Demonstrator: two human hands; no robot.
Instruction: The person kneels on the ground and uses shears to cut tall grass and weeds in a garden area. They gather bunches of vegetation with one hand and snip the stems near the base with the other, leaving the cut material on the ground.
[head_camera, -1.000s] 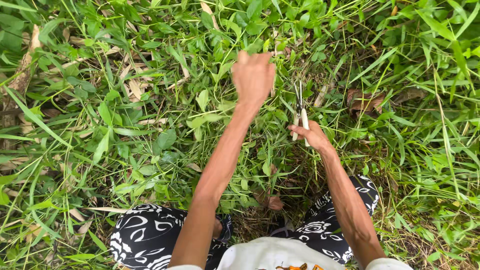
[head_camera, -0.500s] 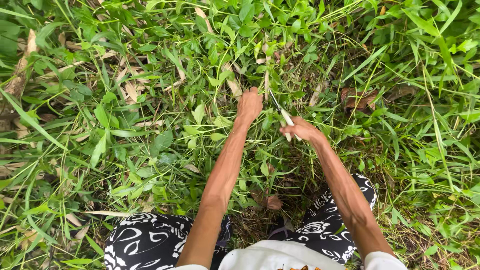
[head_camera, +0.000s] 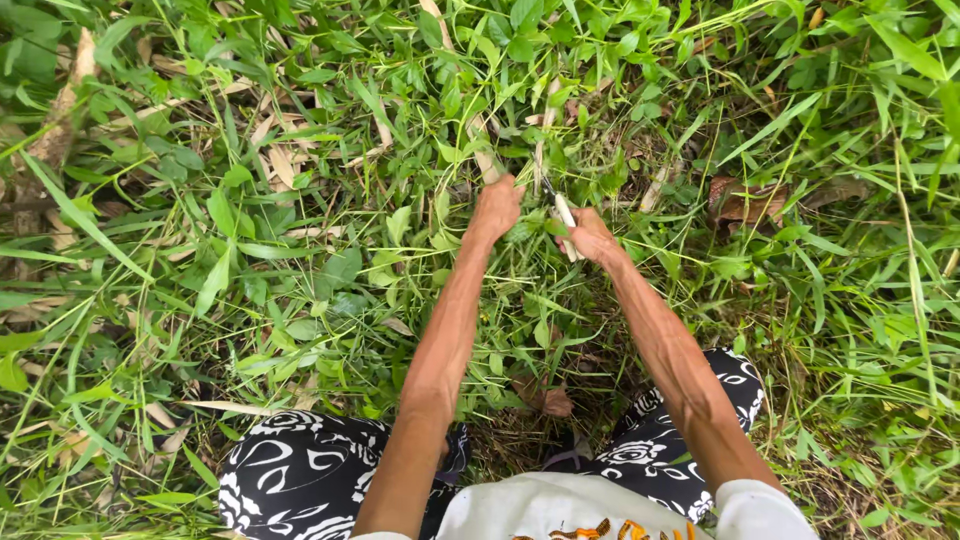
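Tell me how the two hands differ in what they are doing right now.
The left hand is closed in a fist around a bunch of green stems, while the right hand holds a pair of pale-handled shears. The left hand reaches slightly farther from the body; the right hand sits nearer. Both are bare and work close together in the weeds.

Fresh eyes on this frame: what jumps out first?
Two bare arms reach up the middle into dense green weeds. The left hand grips a bunch of stems, and just right of it the right hand holds a pale-handled cutting tool against them. At the bottom edge, black-and-white patterned trousers stand out against the grass, with a brown dead leaf at upper right.
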